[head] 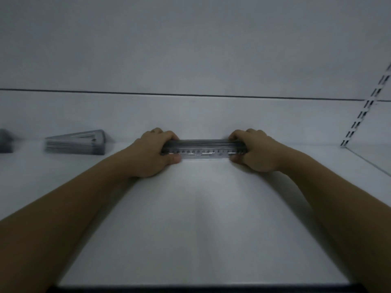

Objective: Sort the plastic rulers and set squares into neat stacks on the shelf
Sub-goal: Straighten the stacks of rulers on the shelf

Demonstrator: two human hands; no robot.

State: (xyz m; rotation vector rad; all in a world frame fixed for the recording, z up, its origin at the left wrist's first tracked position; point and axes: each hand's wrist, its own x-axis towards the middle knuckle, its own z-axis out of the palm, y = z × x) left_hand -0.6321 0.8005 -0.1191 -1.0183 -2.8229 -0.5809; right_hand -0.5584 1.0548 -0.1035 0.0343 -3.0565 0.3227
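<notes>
A stack of clear plastic rulers [204, 149] lies crosswise at the back of the white shelf [201, 218], close to the rear wall. My left hand [155, 152] grips the stack's left end, fingers curled over the far edge and thumb on the near edge. My right hand [252, 151] grips the right end the same way. Both ends of the rulers are hidden under my hands. A stack of clear set squares [77, 142] rests on the shelf to the left, apart from my hands.
Another dark stack [5, 141] is cut off by the left edge of the view. A slotted metal upright [366, 108] runs up the back wall at the right. The shelf's dark front edge [201, 289] lies along the bottom.
</notes>
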